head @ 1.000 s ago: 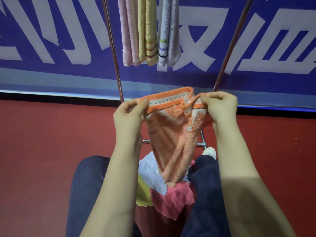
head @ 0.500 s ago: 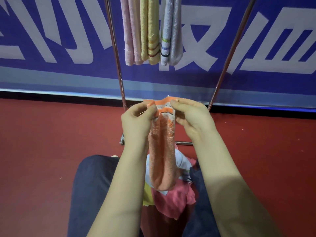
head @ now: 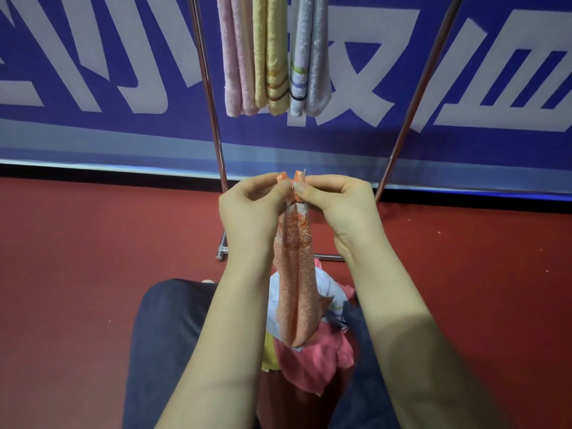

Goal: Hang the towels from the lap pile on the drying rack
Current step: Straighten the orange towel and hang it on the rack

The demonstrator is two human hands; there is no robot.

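An orange towel (head: 294,289) hangs folded in half lengthwise in front of me. My left hand (head: 250,212) and my right hand (head: 340,209) pinch its two top corners, held together at chest height. Below it, the lap pile (head: 312,363) holds a pink, a pale blue-white and a yellow towel between my dark trouser legs. The drying rack (head: 210,97) stands just ahead, its metal legs slanting up on either side. A pink towel (head: 236,57), a yellow towel (head: 272,57) and a white-grey towel (head: 309,57) hang from it; the bar itself is out of view.
A blue banner with large white characters (head: 93,72) runs along the wall behind the rack. The floor (head: 77,274) is red. The rack's low cross bar and left foot (head: 221,253) lie just beyond my knees.
My hands have come together, folding the orange towel from a spread width into a narrow doubled strip. The towel hangs longer and straighter than before.
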